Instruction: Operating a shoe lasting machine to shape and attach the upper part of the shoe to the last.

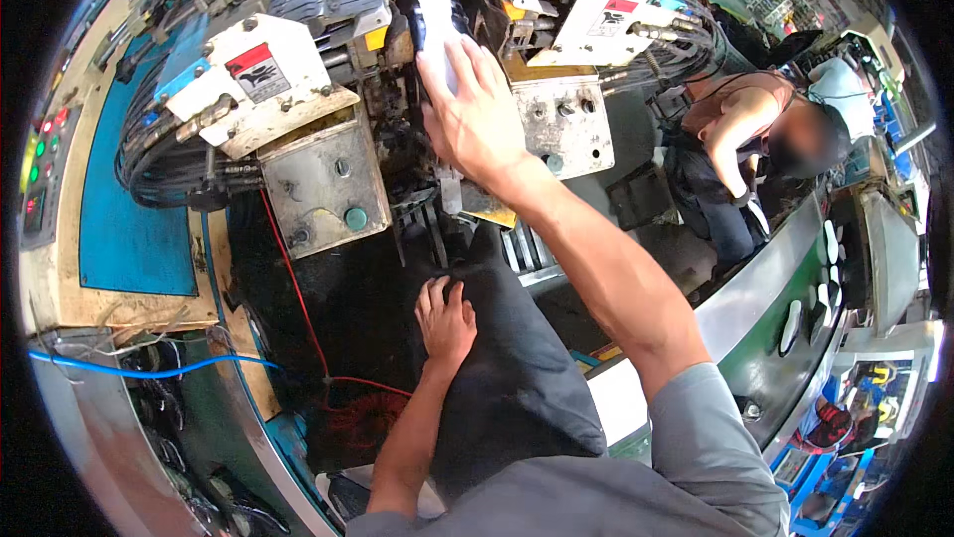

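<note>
At the middle of the machine (383, 90) stands a shoe (434, 12) with a white underside facing up and dark sides. My right hand (479, 125) reaches over it from the near end, its thumb and fingers laid along the white underside and gripping it. The palm covers the near part of the shoe. My left hand (447, 326) rests on my dark trouser leg (507, 368), fingers loosely bent and a little apart, holding nothing.
White machine guards (268, 80) with hoses flank the shoe. At left is a control panel (45, 174) with lit buttons. A blue hose (149, 371) crosses the lower left. On the right, a co-worker (740, 120) sits by a green conveyor (765, 368) carrying white soles.
</note>
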The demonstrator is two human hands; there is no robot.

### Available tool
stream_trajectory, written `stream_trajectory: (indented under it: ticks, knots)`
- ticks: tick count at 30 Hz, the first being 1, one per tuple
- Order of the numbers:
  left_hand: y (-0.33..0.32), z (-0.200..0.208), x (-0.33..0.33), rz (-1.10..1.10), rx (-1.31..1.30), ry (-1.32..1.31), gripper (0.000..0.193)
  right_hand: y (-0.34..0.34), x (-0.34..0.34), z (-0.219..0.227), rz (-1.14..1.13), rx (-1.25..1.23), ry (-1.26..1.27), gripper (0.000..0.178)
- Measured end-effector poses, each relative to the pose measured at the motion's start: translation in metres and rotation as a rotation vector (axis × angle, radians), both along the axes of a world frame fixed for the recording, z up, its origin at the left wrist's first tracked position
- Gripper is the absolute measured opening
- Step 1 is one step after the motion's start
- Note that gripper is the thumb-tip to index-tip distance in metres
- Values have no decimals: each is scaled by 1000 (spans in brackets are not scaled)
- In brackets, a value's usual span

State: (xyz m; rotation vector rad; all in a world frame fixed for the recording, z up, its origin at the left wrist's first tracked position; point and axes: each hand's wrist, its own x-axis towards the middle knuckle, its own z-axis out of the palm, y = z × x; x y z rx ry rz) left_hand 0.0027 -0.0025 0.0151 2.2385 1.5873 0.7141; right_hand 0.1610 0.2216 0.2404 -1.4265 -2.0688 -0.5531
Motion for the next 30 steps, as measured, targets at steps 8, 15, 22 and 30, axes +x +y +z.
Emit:
stream_trajectory:
  ticks: [8, 15, 22, 30]
  knots:
    - [11, -3, 2, -25, -90, 53, 47, 92, 5, 11, 14, 89, -18, 55]
    - [23, 8, 4, -76, -82, 55, 47, 99, 4, 36, -16, 94, -2, 51]
    - [22, 10, 5, -107, -94, 67, 44, 96, -11, 59, -50, 41, 26, 48]
    - [8, -2, 5, -101, -87, -9, 44, 75, 9, 50, 124, 138, 239, 55]
